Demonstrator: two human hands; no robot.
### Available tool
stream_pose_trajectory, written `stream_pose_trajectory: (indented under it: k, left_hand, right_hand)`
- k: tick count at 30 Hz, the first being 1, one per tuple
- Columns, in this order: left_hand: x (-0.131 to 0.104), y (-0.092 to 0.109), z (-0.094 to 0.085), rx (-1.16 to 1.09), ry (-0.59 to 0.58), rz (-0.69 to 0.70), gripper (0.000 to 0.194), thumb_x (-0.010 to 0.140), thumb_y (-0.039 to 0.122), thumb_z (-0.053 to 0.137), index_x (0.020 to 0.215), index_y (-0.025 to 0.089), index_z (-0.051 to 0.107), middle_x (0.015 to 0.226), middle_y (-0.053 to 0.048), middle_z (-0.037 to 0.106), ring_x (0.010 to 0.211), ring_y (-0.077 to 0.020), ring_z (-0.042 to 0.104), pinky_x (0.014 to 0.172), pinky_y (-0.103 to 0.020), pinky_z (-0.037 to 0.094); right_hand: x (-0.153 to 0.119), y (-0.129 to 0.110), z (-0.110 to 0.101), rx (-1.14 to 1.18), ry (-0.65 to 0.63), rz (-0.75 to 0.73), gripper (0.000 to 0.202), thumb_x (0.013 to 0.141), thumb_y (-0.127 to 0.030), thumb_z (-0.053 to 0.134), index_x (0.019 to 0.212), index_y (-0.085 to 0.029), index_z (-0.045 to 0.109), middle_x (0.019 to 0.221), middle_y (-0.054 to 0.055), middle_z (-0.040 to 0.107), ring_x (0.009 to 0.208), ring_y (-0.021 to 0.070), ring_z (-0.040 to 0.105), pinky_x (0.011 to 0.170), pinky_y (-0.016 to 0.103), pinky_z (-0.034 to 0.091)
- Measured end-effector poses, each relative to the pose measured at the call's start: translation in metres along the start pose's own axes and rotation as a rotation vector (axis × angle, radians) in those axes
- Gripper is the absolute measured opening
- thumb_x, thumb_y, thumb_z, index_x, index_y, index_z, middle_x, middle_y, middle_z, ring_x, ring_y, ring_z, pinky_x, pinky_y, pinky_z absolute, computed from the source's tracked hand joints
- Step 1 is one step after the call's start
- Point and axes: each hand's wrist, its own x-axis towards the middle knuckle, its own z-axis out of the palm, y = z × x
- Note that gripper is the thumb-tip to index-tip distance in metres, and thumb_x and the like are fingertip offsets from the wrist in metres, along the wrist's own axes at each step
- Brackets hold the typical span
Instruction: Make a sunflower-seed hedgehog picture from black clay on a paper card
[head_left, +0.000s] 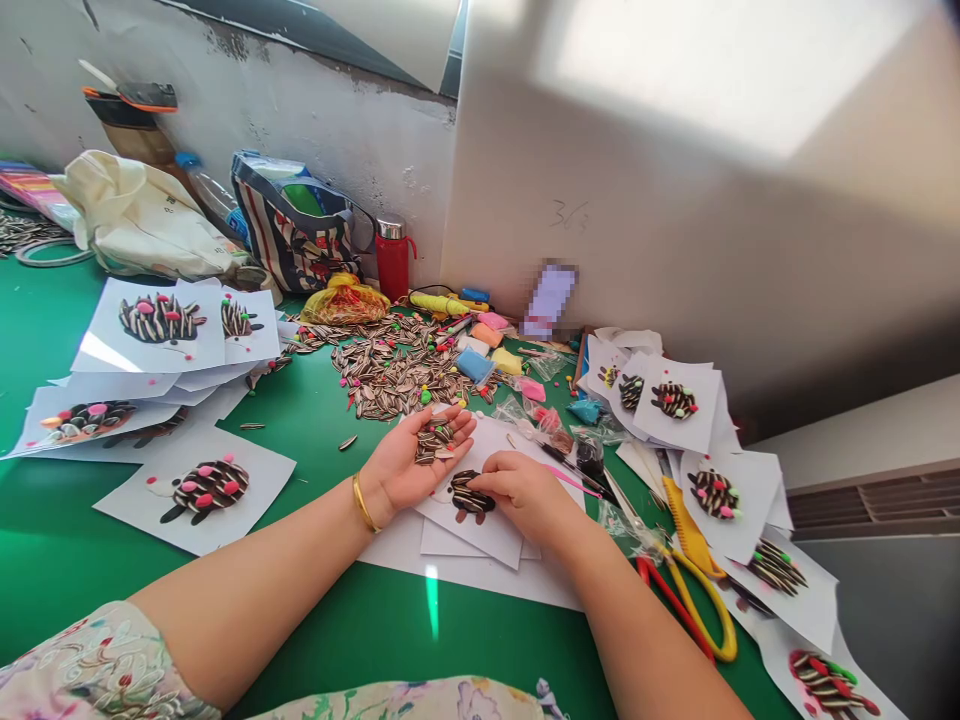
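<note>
Cupping sunflower seeds, the left hand extends its fingers; the right hand, fingers bunched, touches a seed-covered hedgehog.

Single head cam, looks fwd & down across glossy green flat bench twd chipped off-white wall. Range close: bare left hand & bare right hand abt mid-view.

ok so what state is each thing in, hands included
left hand: palm up, holding seeds
right hand: fingers touching seed figure
seed heap: loose, spread out
red flask: upright, capped
striped bag: open-topped, filled
clear bottle: blue cap on
scissors: lying down, opening unclear
</note>
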Motion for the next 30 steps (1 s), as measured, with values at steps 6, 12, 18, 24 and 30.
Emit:
stream_pose_trajectory:
  k: [6,12,18,24,30]
  left_hand:
    - [-0.0004,-0.0003,0.0002,0.005,0.001,0.006,0.029,0.099,0.027,0.041,0.110,0.012,0.064,0.107,-0.013,0.070,0.109,-0.0238,0.066,0.092,-0.038,0.055]
    - [0.0001,0.0003,-0.0004,0.001,-0.004,-0.002,0.029,0.099,0.027,0.041,0.109,0.012,0.064,0.107,-0.012,0.070,0.108,-0.0242,0.067,0.093,-0.038,0.055]
    - [-0.0014,0.0005,0.0003,-0.012,-0.005,-0.015,0.027,0.099,0.025,0.042,0.109,0.012,0.063,0.110,-0.012,0.069,0.110,-0.0243,0.066,0.094,-0.039,0.054]
    - [-0.0017,0.0004,0.0004,-0.013,-0.003,-0.013,0.027,0.099,0.025,0.042,0.109,0.012,0.063,0.110,-0.012,0.069,0.110,-0.0243,0.066,0.095,-0.039,0.054]
    - [-0.0004,0.0005,-0.0011,-0.012,-0.008,-0.013,0.028,0.099,0.026,0.042,0.108,0.012,0.064,0.110,-0.012,0.070,0.109,-0.0246,0.066,0.094,-0.040,0.054]
  right_hand:
    - [0.0006,-0.0037,-0.0009,0.042,-0.015,0.019,0.027,0.093,-0.015,0.051,0.092,-0.022,0.077,0.084,0.003,0.061,0.069,0.0118,0.062,0.069,0.023,0.051]
    - [0.0015,-0.0058,-0.0021,0.059,-0.034,0.040,0.027,0.094,-0.018,0.050,0.090,-0.021,0.077,0.084,0.004,0.061,0.071,0.0126,0.061,0.069,0.024,0.052]
    - [-0.0001,-0.0018,0.0002,0.052,-0.006,-0.014,0.029,0.091,-0.011,0.050,0.093,-0.022,0.076,0.085,0.004,0.061,0.073,0.0129,0.061,0.069,0.023,0.051]
    - [-0.0019,0.0015,0.0001,0.072,0.000,-0.014,0.032,0.088,-0.005,0.051,0.099,-0.023,0.075,0.089,0.003,0.061,0.071,0.0116,0.062,0.070,0.023,0.051]
    - [-0.0062,0.0039,-0.0017,0.069,0.050,0.000,0.031,0.090,-0.009,0.053,0.107,-0.025,0.073,0.097,0.003,0.062,0.081,0.0134,0.063,0.080,0.027,0.050]
